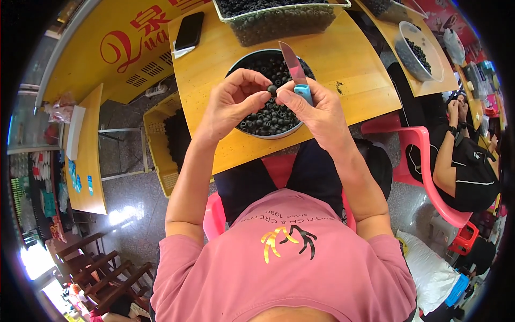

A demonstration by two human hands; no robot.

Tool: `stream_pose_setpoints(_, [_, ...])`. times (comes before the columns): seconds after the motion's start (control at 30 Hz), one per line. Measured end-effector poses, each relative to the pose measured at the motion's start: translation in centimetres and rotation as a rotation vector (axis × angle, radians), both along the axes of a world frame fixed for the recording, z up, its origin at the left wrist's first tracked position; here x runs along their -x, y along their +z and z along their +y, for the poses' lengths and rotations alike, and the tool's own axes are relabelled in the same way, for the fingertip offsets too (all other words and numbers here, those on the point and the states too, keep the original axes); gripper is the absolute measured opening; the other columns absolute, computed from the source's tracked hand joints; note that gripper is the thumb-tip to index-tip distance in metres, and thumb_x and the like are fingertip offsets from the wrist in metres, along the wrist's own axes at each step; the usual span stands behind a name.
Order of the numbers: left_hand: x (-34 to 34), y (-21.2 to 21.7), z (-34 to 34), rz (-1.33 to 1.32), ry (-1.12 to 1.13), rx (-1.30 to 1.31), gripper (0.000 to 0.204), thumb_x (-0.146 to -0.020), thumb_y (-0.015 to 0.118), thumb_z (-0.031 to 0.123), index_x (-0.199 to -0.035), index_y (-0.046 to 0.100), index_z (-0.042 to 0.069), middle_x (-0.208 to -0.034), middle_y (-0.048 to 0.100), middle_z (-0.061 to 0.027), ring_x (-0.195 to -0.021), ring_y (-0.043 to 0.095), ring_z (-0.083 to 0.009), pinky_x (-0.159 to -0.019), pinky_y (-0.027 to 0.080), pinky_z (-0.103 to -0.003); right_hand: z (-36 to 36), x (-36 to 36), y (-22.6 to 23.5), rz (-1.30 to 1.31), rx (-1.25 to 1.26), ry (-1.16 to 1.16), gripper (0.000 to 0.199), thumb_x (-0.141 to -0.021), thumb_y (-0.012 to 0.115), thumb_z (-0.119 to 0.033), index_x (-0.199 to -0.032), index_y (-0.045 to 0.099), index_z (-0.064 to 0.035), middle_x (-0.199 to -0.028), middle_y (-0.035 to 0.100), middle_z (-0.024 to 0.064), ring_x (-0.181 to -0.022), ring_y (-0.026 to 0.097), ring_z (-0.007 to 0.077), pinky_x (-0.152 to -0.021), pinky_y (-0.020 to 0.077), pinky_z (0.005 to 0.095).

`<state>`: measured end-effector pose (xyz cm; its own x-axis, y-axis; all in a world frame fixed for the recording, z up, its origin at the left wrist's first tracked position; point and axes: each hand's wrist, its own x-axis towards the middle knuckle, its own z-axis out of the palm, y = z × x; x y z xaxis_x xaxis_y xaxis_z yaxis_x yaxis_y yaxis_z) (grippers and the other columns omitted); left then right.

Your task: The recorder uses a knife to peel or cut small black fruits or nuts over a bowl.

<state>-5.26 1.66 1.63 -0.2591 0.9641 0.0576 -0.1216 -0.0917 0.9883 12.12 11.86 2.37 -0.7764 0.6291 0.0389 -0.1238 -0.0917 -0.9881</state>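
Yellow table (365, 80) in front of you; your forearms (185, 177) angled inward toward bowl (274, 137) of dark round pieces (268, 122); right hand (320, 110) wrapped round blue-handled knife (292, 63), blade pointing away from you; left hand (232, 105) curled, thumb and forefinger clamped on single dark piece (272, 89) over bowl

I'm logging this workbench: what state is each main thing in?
Left hand: pinching a dark piece
Right hand: gripping the knife
Knife: bare blade, pointing forward
Bowl: holding many dark pieces
Rectangular tub: well filled
Round tub: partly filled
Phone: lying flat, dark face up
Yellow crate: holding dark contents
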Motion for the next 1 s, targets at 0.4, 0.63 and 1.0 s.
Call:
stream_pose_setpoints(0.4, [-2.5, 0.3, 0.2, 0.521, 0.201, -0.172, 0.02, -0.081, 0.069, 0.0, -0.1, 0.062, 0.003, -0.086, 0.059, -0.0026, -0.071, 0.055, -0.0087, -0.062, 0.046, -0.023, 0.1, 0.3, 0.0, 0.002, 0.044, -0.043, 0.016, -0.089, 0.07, -0.017, -0.098, 0.066, -0.004, -0.074, 0.058, -0.0062, -0.059, 0.044, 0.0, -0.052, 0.0338, 0.0163])
stream_pose_setpoints(0.63, [-3.4, -1.4, 0.5, 0.448, 0.356, -0.276, 0.018, -0.081, 0.074, 0.005, -0.096, 0.064, 0.001, -0.097, 0.058, -0.0058, -0.073, 0.055, -0.0102, -0.063, 0.046, -0.024, 0.3, 0.1, -0.4, 0.111, 0.298, 0.03, 0.017, -0.089, 0.068, -0.015, -0.101, 0.066, -0.0043, -0.069, 0.054, -0.0064, -0.054, 0.043, 0.0011, -0.048, 0.033, 0.0178])
stream_pose_setpoints(1.0, [-3.6, -1.1, 0.1, 0.457, 0.338, -0.21, 0.018, -0.082, 0.073, 0.006, -0.097, 0.064, 0.0, -0.095, 0.058, -0.0057, -0.074, 0.056, -0.0102, -0.065, 0.047, -0.024, 0.0, 0.4, 0.3, 0.072, 0.157, -0.039, 0.013, -0.089, 0.069, -0.016, -0.096, 0.067, -0.0051, -0.069, 0.057, -0.0055, -0.053, 0.043, 0.0015, -0.047, 0.0329, 0.0176])
